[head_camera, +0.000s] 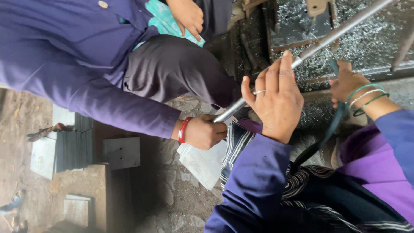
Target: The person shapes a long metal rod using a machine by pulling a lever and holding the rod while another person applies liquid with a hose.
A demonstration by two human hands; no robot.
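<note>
My left hand (276, 101), with a ring on one finger, is wrapped over a long shiny metal rod (340, 31) that slants from the upper right down to the middle. A co-worker's hand (202, 131) with a red bangle grips the rod's lower end. My right hand (347, 84), wearing green and silver bangles, is closed on a dark green strap-like strip (327, 131) that hangs down toward my lap. The co-worker's other hand (187, 15) rests on their knee at the top.
A dark machine bed (366, 47) strewn with metal shavings lies behind the rod. Flat grey metal plates (202, 164) lie below the co-worker's hand, with more plates and a stack (75, 146) on the dirt floor at left.
</note>
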